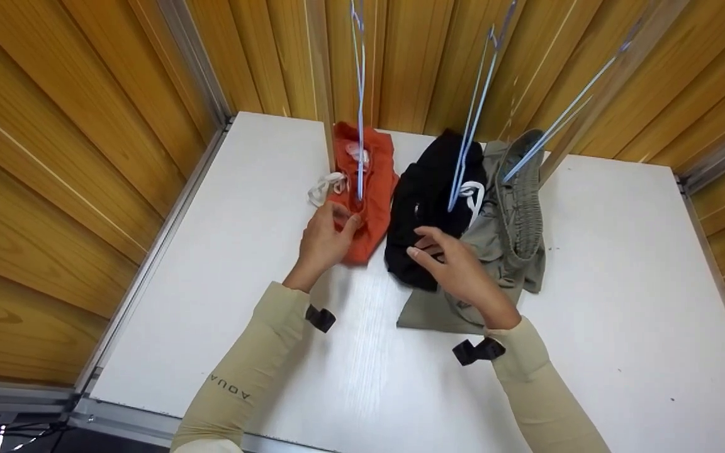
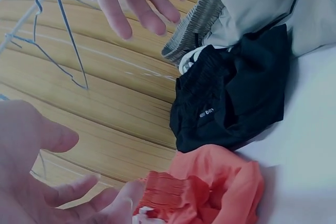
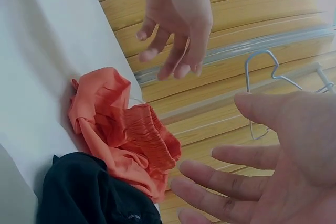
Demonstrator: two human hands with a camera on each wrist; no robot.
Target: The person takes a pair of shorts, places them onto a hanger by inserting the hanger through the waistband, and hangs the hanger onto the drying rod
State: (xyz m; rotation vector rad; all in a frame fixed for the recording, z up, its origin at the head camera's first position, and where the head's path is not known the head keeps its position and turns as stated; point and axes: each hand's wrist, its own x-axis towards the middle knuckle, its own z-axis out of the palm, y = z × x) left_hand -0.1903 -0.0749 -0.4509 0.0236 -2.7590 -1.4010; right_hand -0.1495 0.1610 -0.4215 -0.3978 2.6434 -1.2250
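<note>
Orange shorts (image 1: 380,157) with a gathered waistband and white drawstring lie on the table, black shorts (image 1: 410,207) beside them. Partly beneath the black pair is a grey-green garment (image 1: 520,226) with an elastic waist. My left hand (image 1: 325,238) hovers over the orange shorts' near left side, fingers loosely bent and holding nothing. The left wrist view shows that same hand (image 2: 26,166) with its fingers spread. Over the black shorts is my right hand (image 1: 463,270), fingers relaxed and apart. In the right wrist view its palm (image 3: 299,156) is bare.
Three blue wire hangers hang in a row above the garments: left (image 1: 361,119), middle (image 1: 473,119) and right (image 1: 564,117). A wood-panelled wall (image 1: 413,56) stands behind the white table (image 1: 224,251), with metal rails along its sides.
</note>
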